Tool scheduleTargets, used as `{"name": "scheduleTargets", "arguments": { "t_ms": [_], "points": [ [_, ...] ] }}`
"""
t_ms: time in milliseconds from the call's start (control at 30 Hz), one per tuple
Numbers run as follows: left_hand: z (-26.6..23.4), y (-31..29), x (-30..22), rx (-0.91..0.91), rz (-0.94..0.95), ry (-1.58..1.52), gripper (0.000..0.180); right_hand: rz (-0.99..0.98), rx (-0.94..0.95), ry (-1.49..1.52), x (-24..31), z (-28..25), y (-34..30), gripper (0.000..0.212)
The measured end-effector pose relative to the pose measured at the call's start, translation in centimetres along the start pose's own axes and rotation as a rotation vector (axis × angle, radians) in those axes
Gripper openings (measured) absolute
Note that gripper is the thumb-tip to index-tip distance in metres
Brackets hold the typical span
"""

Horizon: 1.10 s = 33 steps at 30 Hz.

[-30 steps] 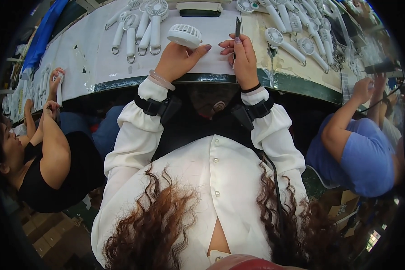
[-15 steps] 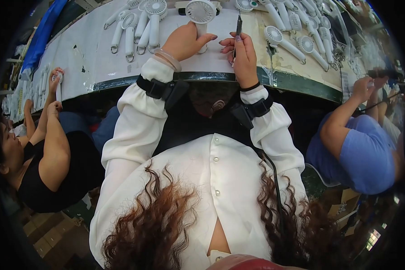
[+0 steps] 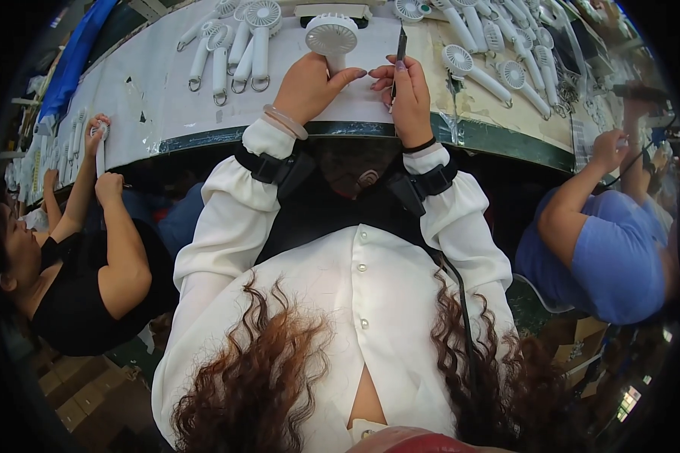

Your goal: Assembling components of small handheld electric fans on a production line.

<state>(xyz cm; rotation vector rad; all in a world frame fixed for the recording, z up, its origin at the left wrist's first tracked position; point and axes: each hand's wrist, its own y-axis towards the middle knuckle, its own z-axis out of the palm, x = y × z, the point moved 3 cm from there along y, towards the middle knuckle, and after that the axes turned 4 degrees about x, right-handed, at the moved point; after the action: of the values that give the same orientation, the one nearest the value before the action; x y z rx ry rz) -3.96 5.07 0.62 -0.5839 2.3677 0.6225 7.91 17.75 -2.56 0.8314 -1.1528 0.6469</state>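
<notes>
My left hand (image 3: 307, 89) is closed around the handle of a white handheld fan (image 3: 331, 36), thumb stretched along it toward the right. The fan's round grille tops the handle, tipped so that its rim shows. Between the fingers of my right hand (image 3: 408, 94) is a slim dark pointed tool (image 3: 402, 49), its tip pointing away from me; its exact kind I cannot make out. The tool is a short way right of the fan and does not touch it. Both hands are over the near part of the table (image 3: 174, 113).
More white handheld fans (image 3: 261, 45) with metal rings lie at the far left, and several others (image 3: 472, 74) lie on the right. A dark green edge (image 3: 499, 142) borders the table. One co-worker (image 3: 91, 294) sits at left, another in blue (image 3: 612, 249) at right.
The fan in my left hand has tilted, its grille face turning and dropping slightly. My left hand has rolled a little with it. My right hand and the tool stay almost in place.
</notes>
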Motion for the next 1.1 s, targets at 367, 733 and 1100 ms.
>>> {"name": "scheduleTargets", "arguments": {
  "t_ms": [367,733,1100],
  "points": [
    [-0.4,0.0,-0.3,0.086,-0.062,-0.009,0.049,-0.006,0.006,0.002,0.0,0.0,0.1,0.026],
    [-0.3,-0.4,0.1,0.095,-0.028,0.02,0.049,-0.003,0.005,0.013,0.1,0.1,0.1,0.025],
    [-2.2,-4.2,-3.0,-0.273,0.416,-0.114,0.028,0.316,0.088,0.07,2.0,1.8,0.0,0.026]
  ]
}}
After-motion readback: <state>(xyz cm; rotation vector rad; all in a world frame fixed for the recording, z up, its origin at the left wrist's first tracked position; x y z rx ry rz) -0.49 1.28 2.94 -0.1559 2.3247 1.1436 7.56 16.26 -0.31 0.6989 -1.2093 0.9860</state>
